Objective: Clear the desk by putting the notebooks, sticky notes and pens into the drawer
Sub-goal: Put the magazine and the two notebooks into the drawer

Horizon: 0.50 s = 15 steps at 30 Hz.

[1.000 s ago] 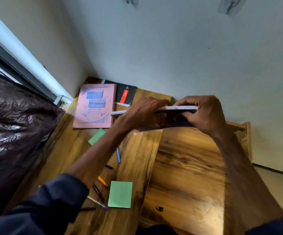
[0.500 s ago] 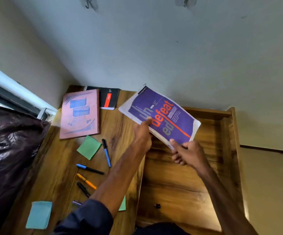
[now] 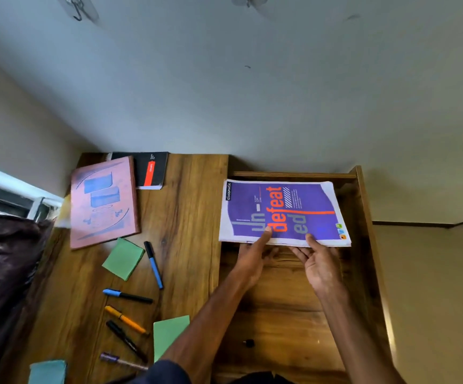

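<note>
Head view: the left hand [image 3: 252,259] and the right hand [image 3: 320,263] pinch the near edge of the purple notebook [image 3: 280,212], thumbs on top, at the far end of the open drawer [image 3: 285,306].

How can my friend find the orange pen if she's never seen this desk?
Look at the wooden desk, on its near left part, where several pens lie in a loose row. The orange pen lies between a blue-capped pen and a black pen. It is the only orange one.
</note>
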Motion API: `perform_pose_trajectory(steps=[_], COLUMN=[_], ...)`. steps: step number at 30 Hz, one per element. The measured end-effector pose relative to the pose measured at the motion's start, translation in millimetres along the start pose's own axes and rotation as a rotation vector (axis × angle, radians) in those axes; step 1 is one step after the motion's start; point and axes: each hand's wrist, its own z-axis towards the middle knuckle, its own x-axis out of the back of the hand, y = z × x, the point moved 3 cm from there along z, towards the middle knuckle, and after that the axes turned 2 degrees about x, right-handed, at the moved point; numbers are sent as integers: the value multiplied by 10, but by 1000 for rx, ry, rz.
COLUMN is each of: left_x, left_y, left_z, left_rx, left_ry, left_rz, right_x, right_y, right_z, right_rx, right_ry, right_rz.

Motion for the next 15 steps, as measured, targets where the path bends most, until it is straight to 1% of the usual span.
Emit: perform_pose_trajectory(steps=[3, 4, 5, 6, 8, 10, 12, 15], left_x=[171, 232, 308, 356, 440, 468, 447, 429], left_y=[-185, -234, -274, -293, -290, -222, -155, -107], left_z=[28, 36, 57, 82, 138, 171, 221, 369], left_rx=[180, 224, 229, 204, 124, 25, -44, -31], left_ry=[-67, -75, -75, -64, 19, 148, 226, 243], left_rz=[443, 568, 669, 736, 849, 977, 1083, 1177], right_x=[194, 235, 263, 273, 258, 216, 183, 148], right_y=[-1, -4, -2, -1, 29, 118, 258, 459], right_z=[188, 253, 317, 385, 535, 697, 860, 1034], right_rx=[-18, -18, -13, -12, -24, -78, -150, -218], right_ry=[100, 117, 126, 135, 155, 177, 204, 195], right_rz=[-13, -32, -61, -86, -112, -74, -45, -99])
